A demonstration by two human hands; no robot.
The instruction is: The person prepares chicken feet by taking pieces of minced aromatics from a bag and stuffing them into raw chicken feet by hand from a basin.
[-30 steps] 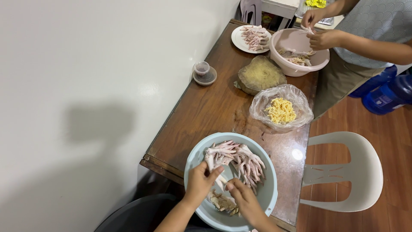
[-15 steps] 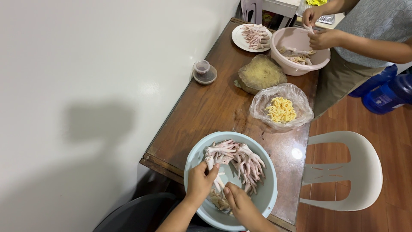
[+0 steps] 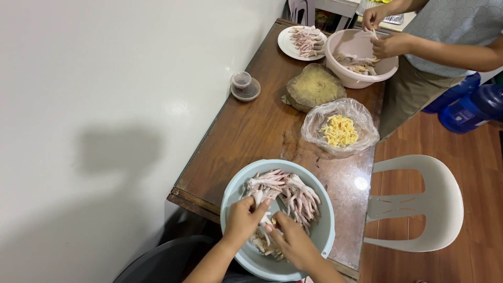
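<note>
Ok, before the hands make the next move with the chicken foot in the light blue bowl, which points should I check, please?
1. Left hand grips the raw chicken foot: ok.
2. Right hand touches the same foot: ok.
3. Round light blue plastic bowl sits fully on the brown wooden table: not ok, it overhangs the near edge.
4. Pile of chicken feet stays inside the bowl: ok.
5. Other person's hands are far away, at the pink bowl: ok.
6. Grip firmness: cannot tell.

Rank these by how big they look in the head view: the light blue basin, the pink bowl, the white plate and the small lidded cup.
1. light blue basin, though it sits nearest the camera, so its lead is unsure
2. pink bowl
3. white plate
4. small lidded cup
</note>
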